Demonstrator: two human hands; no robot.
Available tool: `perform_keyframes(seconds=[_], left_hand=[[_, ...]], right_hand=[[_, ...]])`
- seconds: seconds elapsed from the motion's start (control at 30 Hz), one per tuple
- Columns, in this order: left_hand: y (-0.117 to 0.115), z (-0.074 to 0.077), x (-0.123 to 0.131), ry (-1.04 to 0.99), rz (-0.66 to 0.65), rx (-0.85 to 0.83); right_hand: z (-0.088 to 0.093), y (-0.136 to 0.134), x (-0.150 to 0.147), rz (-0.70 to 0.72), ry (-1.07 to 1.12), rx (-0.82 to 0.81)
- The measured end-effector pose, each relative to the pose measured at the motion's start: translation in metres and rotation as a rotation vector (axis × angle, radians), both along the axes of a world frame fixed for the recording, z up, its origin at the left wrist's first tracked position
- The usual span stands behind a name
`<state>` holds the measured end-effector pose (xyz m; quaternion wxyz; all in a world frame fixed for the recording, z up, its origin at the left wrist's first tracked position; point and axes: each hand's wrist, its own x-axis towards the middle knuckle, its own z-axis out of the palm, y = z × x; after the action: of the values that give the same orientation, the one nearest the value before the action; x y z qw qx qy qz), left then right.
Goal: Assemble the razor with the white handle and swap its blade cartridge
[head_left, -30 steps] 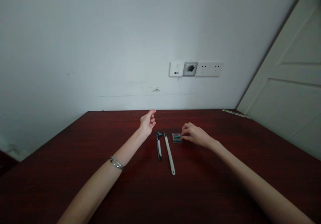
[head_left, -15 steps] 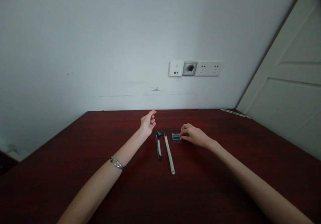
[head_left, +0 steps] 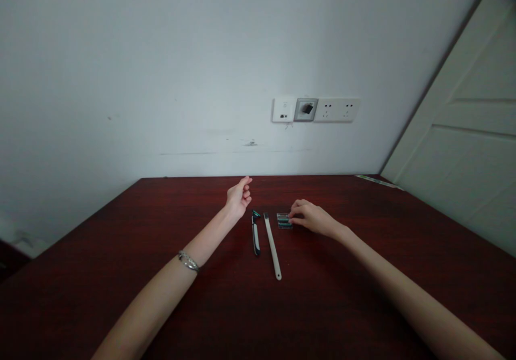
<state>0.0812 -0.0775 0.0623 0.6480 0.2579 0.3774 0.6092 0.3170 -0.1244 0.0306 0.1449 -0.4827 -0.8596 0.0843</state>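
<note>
My left hand [head_left: 239, 194] is held over the far part of the table, its fingers curled and thumb against the index finger; nothing shows in it. Just below and to its right lies a razor [head_left: 256, 235] with a pale handle, dark edges and a teal head. Beside that, a long whitish stick-like tool [head_left: 273, 250] has a dark far tip and a hole in its near end. My right hand [head_left: 305, 214] pinches the right side of a small clear razor cartridge case [head_left: 284, 225] with teal strips inside. Its fingertips partly cover the case.
The dark red wooden table [head_left: 193, 306] meets a pale wall [head_left: 201, 80] at its far edge. Sockets and switches [head_left: 334, 110] are set in the wall. A thin strip [head_left: 379, 181] lies at the far right, close to a white panelled door [head_left: 463, 123].
Both hands stay in nearly the same places. The right fingertips have shifted very slightly at the case, and a bit more of the teal strips shows. The view has drifted slightly.
</note>
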Motion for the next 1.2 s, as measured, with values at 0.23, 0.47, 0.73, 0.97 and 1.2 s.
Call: perform_keyframes(seconds=[0.23,0.47,0.73,0.97,1.2], left_hand=[[0.000,0.000,0.000,-0.013,-0.008,-0.003],[0.000,0.000,-0.004,-0.017,-0.007,0.008],[0.004,-0.001,-0.008,-0.014,-0.010,-0.004],[0.006,-0.004,-0.010,-0.016,-0.022,0.008],[0.008,-0.005,-0.011,-0.013,-0.021,0.005]], right_hand=[[-0.001,0.000,0.000,0.000,-0.003,-0.006],[0.005,0.004,0.007,-0.015,0.061,0.030],[0.009,0.004,0.011,-0.030,0.126,0.050],[0.001,0.004,0.004,0.022,0.062,-0.021],[0.000,0.004,0.006,0.046,0.057,-0.033]])
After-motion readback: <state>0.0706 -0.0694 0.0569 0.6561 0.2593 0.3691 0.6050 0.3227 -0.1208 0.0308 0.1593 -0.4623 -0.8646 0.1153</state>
